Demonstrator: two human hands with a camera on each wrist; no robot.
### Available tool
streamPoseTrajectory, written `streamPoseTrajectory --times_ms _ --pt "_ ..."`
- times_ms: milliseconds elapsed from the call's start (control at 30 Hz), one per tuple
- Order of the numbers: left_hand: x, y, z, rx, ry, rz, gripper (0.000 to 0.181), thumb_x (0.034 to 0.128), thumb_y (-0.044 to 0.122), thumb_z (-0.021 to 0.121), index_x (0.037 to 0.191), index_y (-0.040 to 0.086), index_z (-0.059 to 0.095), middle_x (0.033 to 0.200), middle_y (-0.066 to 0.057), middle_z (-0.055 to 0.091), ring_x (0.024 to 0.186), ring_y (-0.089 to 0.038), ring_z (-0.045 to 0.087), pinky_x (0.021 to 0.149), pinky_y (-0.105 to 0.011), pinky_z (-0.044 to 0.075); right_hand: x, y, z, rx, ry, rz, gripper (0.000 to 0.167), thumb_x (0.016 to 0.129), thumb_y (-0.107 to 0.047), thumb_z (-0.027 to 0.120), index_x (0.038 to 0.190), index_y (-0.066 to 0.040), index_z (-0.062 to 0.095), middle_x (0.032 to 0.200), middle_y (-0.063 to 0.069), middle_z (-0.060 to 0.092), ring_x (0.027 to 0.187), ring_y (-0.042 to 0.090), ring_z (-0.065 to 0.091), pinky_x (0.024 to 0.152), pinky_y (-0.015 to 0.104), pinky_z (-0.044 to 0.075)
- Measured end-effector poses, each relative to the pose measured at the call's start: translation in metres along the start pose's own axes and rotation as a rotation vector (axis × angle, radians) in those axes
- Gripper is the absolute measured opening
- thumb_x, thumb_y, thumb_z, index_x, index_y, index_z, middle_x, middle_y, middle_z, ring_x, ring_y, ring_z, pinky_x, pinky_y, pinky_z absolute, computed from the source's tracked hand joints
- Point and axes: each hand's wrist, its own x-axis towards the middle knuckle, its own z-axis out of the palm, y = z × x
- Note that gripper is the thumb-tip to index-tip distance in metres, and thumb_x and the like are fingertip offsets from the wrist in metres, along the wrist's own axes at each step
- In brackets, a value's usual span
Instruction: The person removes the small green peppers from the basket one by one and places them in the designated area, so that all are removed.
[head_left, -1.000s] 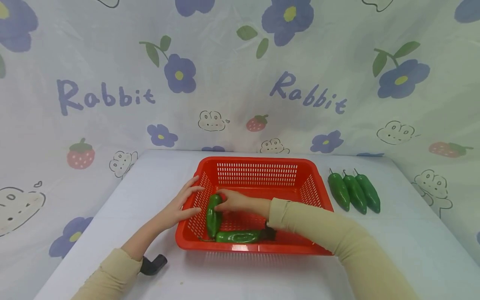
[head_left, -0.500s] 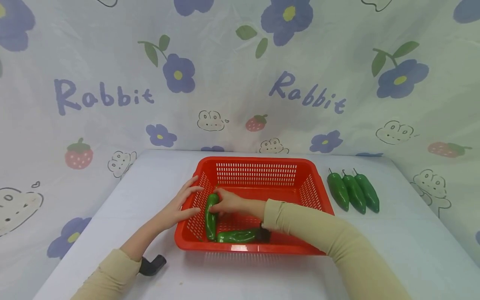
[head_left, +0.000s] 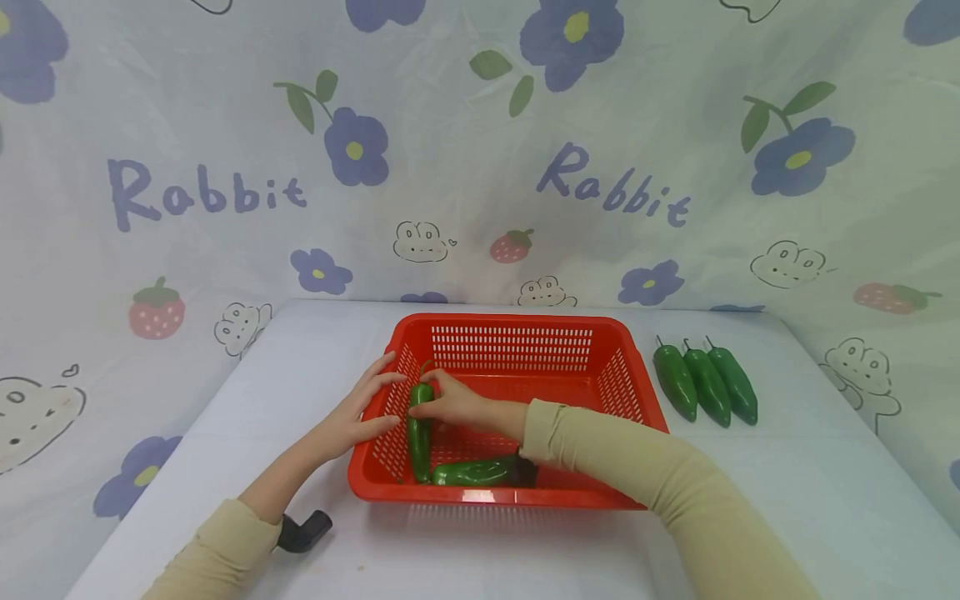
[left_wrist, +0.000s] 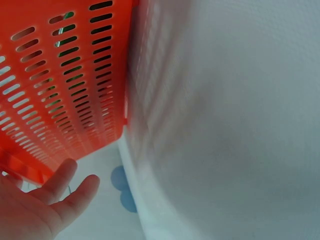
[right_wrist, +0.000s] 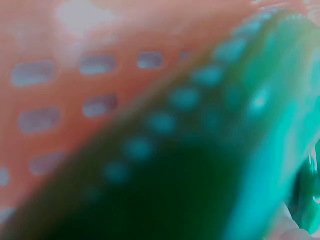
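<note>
Inside the rectangular red plastic basket with slotted walls [head_left: 510, 320], space from 12 to 2 o'clock lay open from above. At 4 o'clock a beige right sleeve [head_left: 660, 462] barred the rim; beyond it the bare right hand [head_left: 459, 406], gripping a long glossy green pepper [head_left: 418, 437], obstructed the 9 o'clock side. A second shiny green pepper [head_left: 474, 472] blocked 7 o'clock, along the near wall. The bare left hand [head_left: 358, 415], fingers spread, occupied the rim at 9 o'clock. A narrow gap at 3 o'clock separated basket from three tapered dark-green peppers [head_left: 707, 387]. The white-covered tabletop [head_left: 480, 558] allowed passage at 6 o'clock (a small black angular object [head_left: 306, 532] crowded 8 o'clock).
</note>
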Motion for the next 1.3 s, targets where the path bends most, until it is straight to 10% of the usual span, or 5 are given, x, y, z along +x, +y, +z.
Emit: streamPoseTrajectory --times_ms 1300 --pt "0.0 -0.002 -0.001 -0.033 -0.002 0.012 0.051 0.0837 0.013 0.058 0.13 0.002 0.039 0.151 -0.014 0.007 0.133 -0.043 0.014 0.081 -0.043 0.053 -0.02 -0.012 -0.041 0.218 0.054 -0.161 0.048 0.082 -0.008 0.063 0.124 -0.008 0.038 0.094 0.015 0.056 0.075 0.018 0.061 0.068 0.042 0.055"
